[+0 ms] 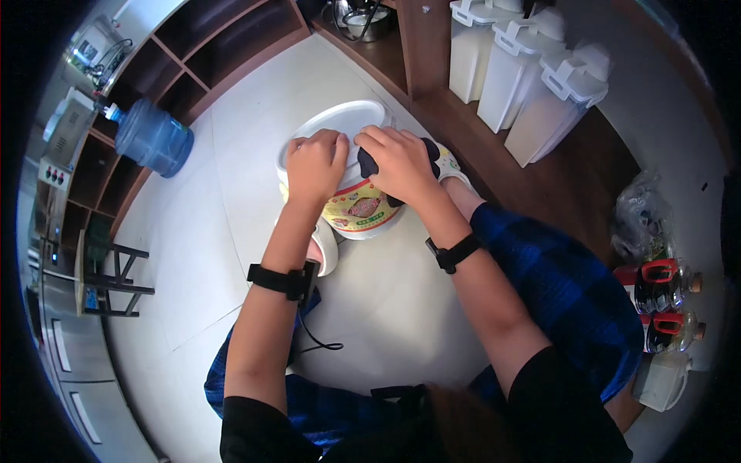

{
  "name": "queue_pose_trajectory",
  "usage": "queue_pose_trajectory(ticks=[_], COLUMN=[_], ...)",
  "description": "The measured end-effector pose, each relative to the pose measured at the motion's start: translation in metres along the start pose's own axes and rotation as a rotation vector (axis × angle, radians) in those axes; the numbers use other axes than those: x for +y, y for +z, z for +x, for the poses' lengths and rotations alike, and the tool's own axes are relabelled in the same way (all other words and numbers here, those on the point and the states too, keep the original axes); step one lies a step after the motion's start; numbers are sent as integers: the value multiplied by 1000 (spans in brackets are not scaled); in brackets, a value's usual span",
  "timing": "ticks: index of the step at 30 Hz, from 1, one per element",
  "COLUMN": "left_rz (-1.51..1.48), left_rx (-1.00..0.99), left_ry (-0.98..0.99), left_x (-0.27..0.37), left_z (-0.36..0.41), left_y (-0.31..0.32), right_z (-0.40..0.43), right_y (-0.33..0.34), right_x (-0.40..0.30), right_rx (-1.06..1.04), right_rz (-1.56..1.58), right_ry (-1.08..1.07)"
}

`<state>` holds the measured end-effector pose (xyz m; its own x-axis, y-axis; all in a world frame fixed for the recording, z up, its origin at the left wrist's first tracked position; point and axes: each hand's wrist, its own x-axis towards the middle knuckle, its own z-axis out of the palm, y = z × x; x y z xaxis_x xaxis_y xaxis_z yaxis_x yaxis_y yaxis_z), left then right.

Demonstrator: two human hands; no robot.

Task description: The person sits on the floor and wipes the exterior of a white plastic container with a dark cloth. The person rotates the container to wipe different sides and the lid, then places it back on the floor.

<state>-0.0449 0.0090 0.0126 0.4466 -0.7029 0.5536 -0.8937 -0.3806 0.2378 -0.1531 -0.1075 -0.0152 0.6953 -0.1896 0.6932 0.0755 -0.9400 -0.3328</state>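
A round white plastic bucket [366,215] with a yellow, red-edged printed label stands on the floor between my feet. Its white lid [347,116] lies on top. My left hand [315,168] grips the near left side of the lid's rim with curled fingers. In my right hand [400,162] is a dark cloth [367,164], bunched against the bucket's right rim. Part of the cloth hangs down the bucket's side and some shows beyond my fingers. My fingertips are hidden behind the hands.
My shoes [329,250] flank the bucket. Lidded plastic containers [503,75] stand on a brown wooden shelf [457,124] at right, with bottles [660,289] and a plastic bag [639,214] nearer. A blue water jug [153,139] and a stool [110,283] are at left.
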Motion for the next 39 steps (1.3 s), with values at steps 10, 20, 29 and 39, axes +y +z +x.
queue_pose_trajectory(ticks=[10,20,29,39], left_rz=[9,42,93,95], left_rx=[98,90,-86,-240], left_ry=[-316,-448,-583,-524], left_x=[-3,-26,-41,-49], left_z=[16,39,53,71], left_y=[14,22,24,20], right_z=[9,-22,-32,-24], right_y=[6,36,63,57], right_x=[-15,6,-28,-14], right_rx=[256,525,188,47], right_rz=[269,343,232,119], right_ry=[176,489,104,173])
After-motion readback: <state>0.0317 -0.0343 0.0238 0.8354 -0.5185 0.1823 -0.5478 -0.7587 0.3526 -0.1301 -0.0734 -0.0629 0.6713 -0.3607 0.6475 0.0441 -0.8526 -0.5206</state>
